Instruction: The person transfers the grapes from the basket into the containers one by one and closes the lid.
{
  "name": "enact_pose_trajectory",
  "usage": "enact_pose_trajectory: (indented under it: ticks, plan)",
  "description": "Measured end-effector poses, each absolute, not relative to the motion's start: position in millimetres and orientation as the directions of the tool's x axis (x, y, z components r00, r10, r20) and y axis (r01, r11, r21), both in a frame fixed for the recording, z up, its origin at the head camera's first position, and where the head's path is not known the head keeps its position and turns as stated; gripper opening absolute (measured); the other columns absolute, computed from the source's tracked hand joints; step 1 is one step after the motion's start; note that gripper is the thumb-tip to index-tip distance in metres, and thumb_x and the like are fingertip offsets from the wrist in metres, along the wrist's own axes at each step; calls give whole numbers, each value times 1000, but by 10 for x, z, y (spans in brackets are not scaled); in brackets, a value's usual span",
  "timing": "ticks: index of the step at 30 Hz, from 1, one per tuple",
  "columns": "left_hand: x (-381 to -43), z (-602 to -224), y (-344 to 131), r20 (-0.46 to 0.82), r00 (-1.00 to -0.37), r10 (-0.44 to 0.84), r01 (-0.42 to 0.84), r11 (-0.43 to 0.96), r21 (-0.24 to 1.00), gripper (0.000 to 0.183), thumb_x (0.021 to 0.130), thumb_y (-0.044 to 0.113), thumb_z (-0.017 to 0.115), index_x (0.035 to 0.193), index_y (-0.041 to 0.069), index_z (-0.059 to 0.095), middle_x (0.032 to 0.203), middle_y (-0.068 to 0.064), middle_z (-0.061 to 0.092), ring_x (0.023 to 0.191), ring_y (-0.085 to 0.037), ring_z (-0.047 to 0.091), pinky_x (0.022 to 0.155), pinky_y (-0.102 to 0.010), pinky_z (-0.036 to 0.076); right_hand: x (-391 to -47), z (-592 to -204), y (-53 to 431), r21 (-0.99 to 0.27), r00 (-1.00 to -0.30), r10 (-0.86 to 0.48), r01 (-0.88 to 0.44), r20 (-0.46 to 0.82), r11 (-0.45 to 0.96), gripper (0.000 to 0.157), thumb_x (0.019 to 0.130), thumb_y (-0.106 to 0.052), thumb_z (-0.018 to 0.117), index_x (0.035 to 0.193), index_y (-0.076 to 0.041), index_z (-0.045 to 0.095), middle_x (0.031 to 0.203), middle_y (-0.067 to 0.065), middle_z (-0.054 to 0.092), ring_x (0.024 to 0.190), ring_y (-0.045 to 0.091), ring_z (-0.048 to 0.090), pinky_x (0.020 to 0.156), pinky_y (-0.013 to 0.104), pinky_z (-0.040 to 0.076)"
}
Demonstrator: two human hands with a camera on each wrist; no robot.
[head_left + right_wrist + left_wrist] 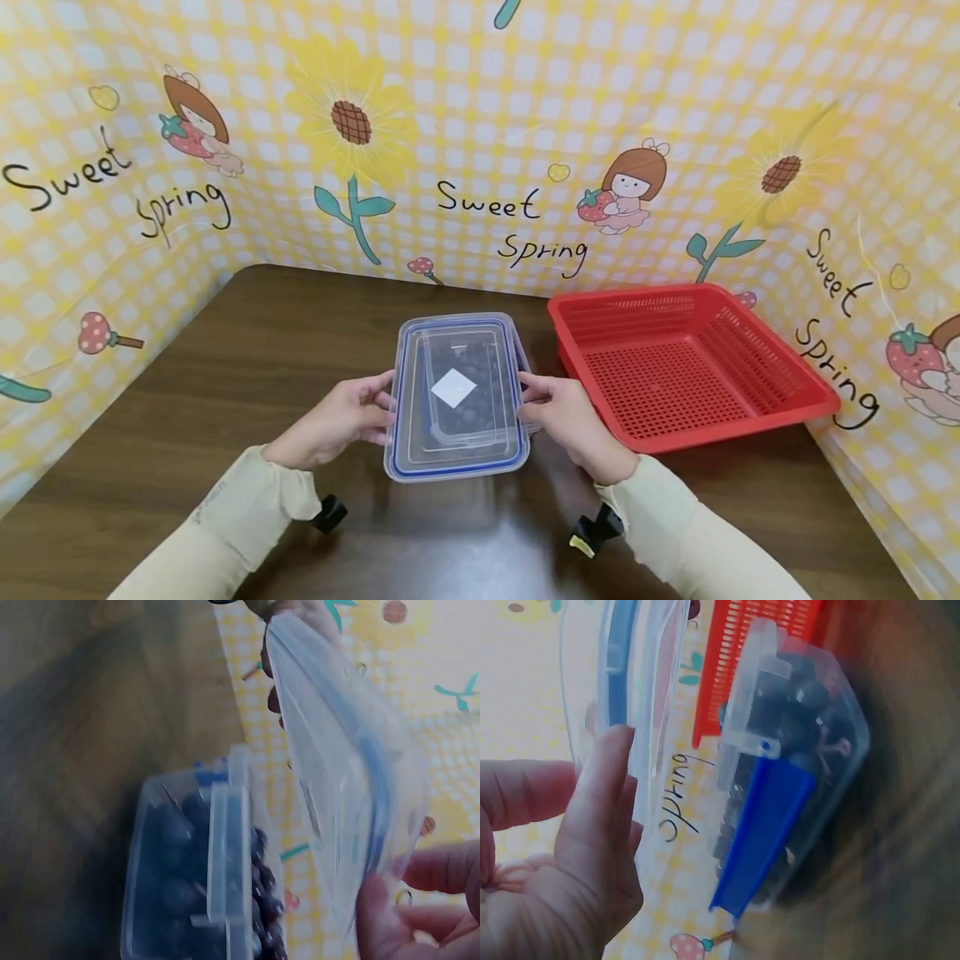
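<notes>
A clear plastic lid [412,392] with a blue seal and a white diamond label [453,388] is held flat in the head view. My left hand [341,417] pinches its left edge between thumb and fingers; my right hand [573,421] pinches the right edge. Below the lid, a gap shows in both wrist views above a clear food box [139,885]. Dark grapes [271,906] with stems fill this box, some rising above its rim. A blue latch [761,840] hangs down the box's side. From the head, the box shows only dimly through the lid.
A red plastic basket [667,379] with a perforated bottom stands on the brown wooden table [262,358], right of the lid and close to my right hand. Yellow checked cloth [480,125] with printed flowers encloses the table's back and sides.
</notes>
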State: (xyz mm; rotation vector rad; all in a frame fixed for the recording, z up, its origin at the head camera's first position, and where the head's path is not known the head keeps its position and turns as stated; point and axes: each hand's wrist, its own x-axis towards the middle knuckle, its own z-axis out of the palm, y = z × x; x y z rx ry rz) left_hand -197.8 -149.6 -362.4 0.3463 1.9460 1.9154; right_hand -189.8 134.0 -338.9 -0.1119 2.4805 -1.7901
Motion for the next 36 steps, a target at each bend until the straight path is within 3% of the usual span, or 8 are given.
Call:
enact_pose_trajectory:
  ticks: [5,8,13,20,25,29,32,36]
  plan:
    - [-1965,-3550,-1479,-89,-881,464,-74,52,996,72,82,-12,51,145,-16,16,87,-9,54,71,-13,60,62,-28,55,-1922,-3363,1472,-964,-983,-178,-85,40,252,37,91,10,54,127,12,54,93,20,66,68,14,60,62,24,52]
    - [-1944,-3477,-1527,-84,-874,479,-62,63,996,70,83,-10,51,145,-15,18,88,-10,56,72,-14,62,62,-29,55,-1941,-3367,1523,-878,-950,-253,-273,183,393,41,85,12,62,126,11,56,102,21,67,73,21,66,62,28,54]
    - [-1899,-3402,-1528,-87,-844,530,-41,96,994,80,81,-9,52,147,-13,8,92,-13,58,69,-15,62,63,-32,56,-1958,-3419,1583,-697,-863,-374,-498,340,516,51,76,10,73,125,11,57,126,25,58,83,27,69,62,25,54]
    - [-1879,-3409,-1457,-138,-818,558,-68,144,987,80,81,-9,52,147,-13,7,97,-14,60,71,-17,62,68,-37,56,-1950,-3484,1745,-504,-705,-366,-698,607,509,34,77,19,64,110,10,68,114,22,66,88,30,67,51,22,45]
    - [-1855,-3322,-1498,-133,-820,556,-73,129,989,78,82,-9,52,148,-12,10,98,-14,60,73,-19,64,70,-39,56,-1960,-3512,1887,-416,-628,-417,-763,656,495,43,70,25,61,109,9,69,114,23,65,84,27,65,47,17,36]
    - [-1816,-3246,-1513,-124,-821,557,-70,118,991,78,83,-7,51,149,-10,9,98,-14,60,73,-20,65,71,-39,56,-1964,-3600,1885,-329,-561,-471,-809,680,488,45,64,21,76,107,9,69,113,24,65,96,33,65,66,14,49]
    - [-1799,-3208,-1517,-127,-825,551,-73,118,990,78,83,-7,52,149,-9,11,99,-15,59,72,-20,64,70,-39,56,-1965,-3653,1869,-301,-533,-445,-817,720,491,45,61,14,83,103,8,71,107,21,68,99,34,65,84,20,48]
    - [-1775,-3176,-1532,-107,-825,554,-62,100,993,77,81,-7,53,148,-11,14,99,-13,59,72,-17,63,68,-38,56,-1969,-3681,1834,-270,-485,-375,-824,790,498,37,60,11,84,95,6,73,99,18,71,95,32,67,88,24,47]
